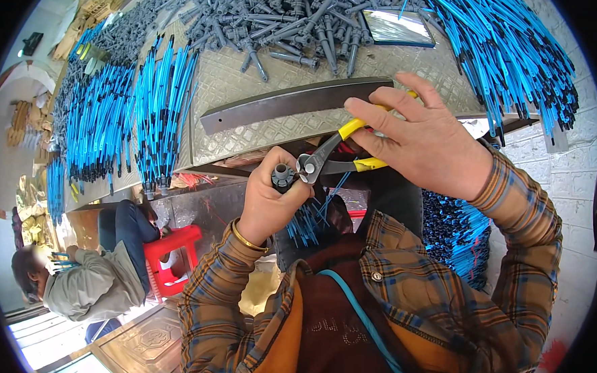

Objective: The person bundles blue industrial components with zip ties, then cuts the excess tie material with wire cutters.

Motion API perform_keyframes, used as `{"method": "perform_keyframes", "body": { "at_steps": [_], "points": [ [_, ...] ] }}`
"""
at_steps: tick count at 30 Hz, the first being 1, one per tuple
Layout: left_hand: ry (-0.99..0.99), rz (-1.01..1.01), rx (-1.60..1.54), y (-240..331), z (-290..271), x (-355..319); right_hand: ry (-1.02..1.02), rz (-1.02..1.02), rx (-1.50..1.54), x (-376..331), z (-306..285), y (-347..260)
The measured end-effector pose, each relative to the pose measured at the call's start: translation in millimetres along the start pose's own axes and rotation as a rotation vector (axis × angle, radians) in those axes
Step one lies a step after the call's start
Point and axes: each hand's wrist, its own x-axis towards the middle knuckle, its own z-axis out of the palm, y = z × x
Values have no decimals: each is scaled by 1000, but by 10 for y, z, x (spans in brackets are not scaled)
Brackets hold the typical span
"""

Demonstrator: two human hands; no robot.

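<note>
A grey plastic fitting is gripped upright in the left hand, fingers wrapped around it, just below the table edge. Its top is met by the tip of yellow-handled pliers, whose handles are squeezed in the right hand, fingers curled over them. Blue strands hang beneath the left hand. Grey fittings and blue bundles are heaped on the table. Another person is seated beside a red stool.

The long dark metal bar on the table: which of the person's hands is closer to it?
Right. The right hand, holding yellow-handled pliers, has fingertips over the metal bar; the left hand, gripping a grey plastic part, sits below it.
</note>
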Motion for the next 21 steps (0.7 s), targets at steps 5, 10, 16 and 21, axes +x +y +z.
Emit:
{"method": "perform_keyframes", "body": {
  "at_steps": [5, 10, 16, 21],
  "points": [
    [-8, 3, 33, 22, 19, 8, -8, -1, -9, -20, 46, 17],
    [-1, -23, 25, 28, 6, -18, -54, -27, 21, -12, 40, 23],
    [-17, -34, -4, 32, -59, -56, -148, -52, 25, -8, 23, -15],
    [-115, -50, 18, 34, -174, -123, -399, -34, 292, 24, -41, 38]
  ]
}}
